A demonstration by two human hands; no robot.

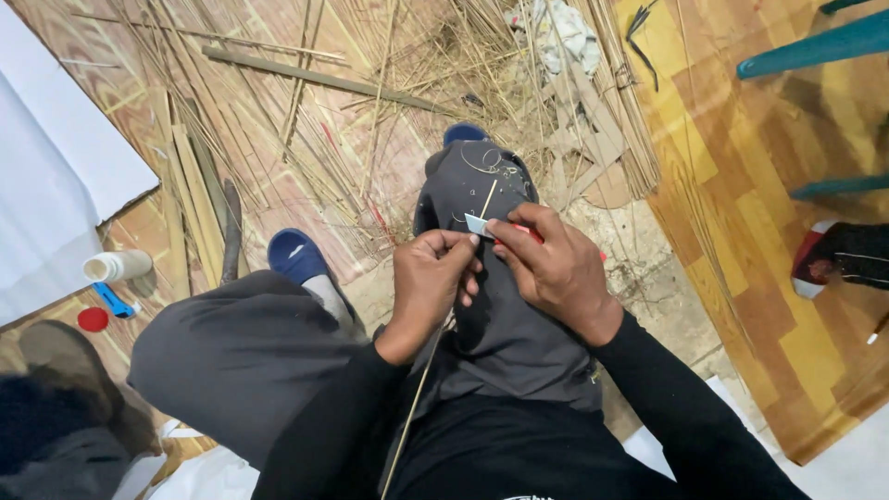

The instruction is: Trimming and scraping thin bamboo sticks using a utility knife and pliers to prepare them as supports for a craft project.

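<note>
My left hand (428,285) pinches a thin bamboo strip (486,199) that runs from my lap up past my fingers. My right hand (556,268) grips a red-handled utility knife (482,225), its silver blade resting against the strip just above my left fingers. Both hands work close together over my right knee, which is covered in dark grey trousers with thin curled shavings on it.
Heaps of bamboo strips and slats (352,83) cover the floor ahead. A blue slipper (296,255) is on my left foot. A white bottle (116,266), red cap (93,319) and white sheet (46,176) lie left. Teal chair legs (815,46) stand right.
</note>
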